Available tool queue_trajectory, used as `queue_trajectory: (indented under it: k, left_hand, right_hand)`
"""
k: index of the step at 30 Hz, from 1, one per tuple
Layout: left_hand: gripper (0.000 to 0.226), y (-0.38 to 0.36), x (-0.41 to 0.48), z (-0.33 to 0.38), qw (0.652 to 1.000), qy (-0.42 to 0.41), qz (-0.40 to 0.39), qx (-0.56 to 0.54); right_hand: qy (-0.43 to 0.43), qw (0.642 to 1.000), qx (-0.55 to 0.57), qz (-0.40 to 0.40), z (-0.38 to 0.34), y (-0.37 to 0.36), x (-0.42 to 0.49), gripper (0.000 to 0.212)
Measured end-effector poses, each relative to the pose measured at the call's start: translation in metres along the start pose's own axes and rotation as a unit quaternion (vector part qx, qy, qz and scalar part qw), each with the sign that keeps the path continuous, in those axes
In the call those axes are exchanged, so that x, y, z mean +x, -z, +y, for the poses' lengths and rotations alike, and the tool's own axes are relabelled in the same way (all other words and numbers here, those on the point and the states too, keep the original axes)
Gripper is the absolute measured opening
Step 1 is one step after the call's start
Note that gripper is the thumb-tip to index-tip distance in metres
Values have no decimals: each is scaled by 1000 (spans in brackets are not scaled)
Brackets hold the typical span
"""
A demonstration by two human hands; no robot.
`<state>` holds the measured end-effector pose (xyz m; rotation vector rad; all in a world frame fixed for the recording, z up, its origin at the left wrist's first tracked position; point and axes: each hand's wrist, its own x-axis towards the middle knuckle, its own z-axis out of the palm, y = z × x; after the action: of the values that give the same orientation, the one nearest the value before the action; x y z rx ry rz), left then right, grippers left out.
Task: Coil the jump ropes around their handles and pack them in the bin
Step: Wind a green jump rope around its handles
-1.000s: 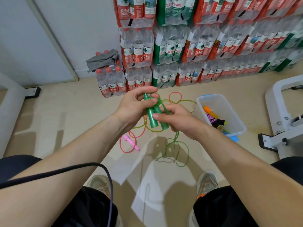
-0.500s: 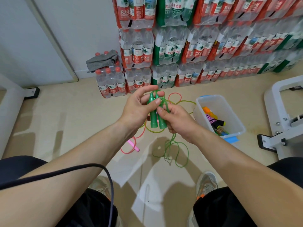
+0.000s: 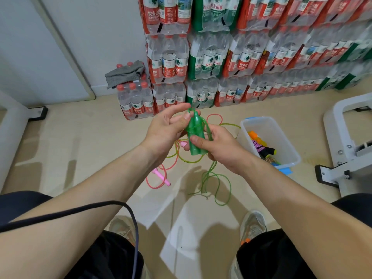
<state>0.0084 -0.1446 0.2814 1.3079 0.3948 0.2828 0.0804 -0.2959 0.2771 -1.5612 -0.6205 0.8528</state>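
Two green jump-rope handles (image 3: 196,135) stand side by side and upright in front of me. My right hand (image 3: 218,147) grips their lower half from the right. My left hand (image 3: 168,130) pinches the green rope at the handles' tops with thumb and fingertips. The green rope (image 3: 218,185) hangs down from the handles and loops on the floor. A pink jump rope with a pink handle (image 3: 162,177) lies on the floor under my left wrist. The clear plastic bin (image 3: 281,135) sits at the right with several coiled ropes inside.
Stacked packs of water bottles (image 3: 221,63) line the wall behind. A grey cloth (image 3: 124,73) lies on one low pack. A white metal frame (image 3: 348,146) stands at the right. A black cable (image 3: 90,208) crosses my left forearm. My shoes (image 3: 252,226) are below.
The two handles have been brought together and turned upright. My right hand moved down onto their lower half, and my left hand shifted up to the rope at their tops.
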Motion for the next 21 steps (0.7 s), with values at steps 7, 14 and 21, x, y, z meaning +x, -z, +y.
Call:
queue_trajectory:
  k: [7, 14, 21]
  left_hand:
    - [33, 4, 3, 11, 992, -39, 41, 115]
    - [36, 7, 6, 15, 971, -28, -7, 239]
    - [28, 9, 6, 14, 949, -24, -30, 313]
  right_hand:
    - [10, 1000, -2, 7, 8, 9, 10, 11]
    - [8, 998, -52, -24, 15, 8, 14, 23]
    - [5, 994, -97, -55, 17, 8, 13, 20]
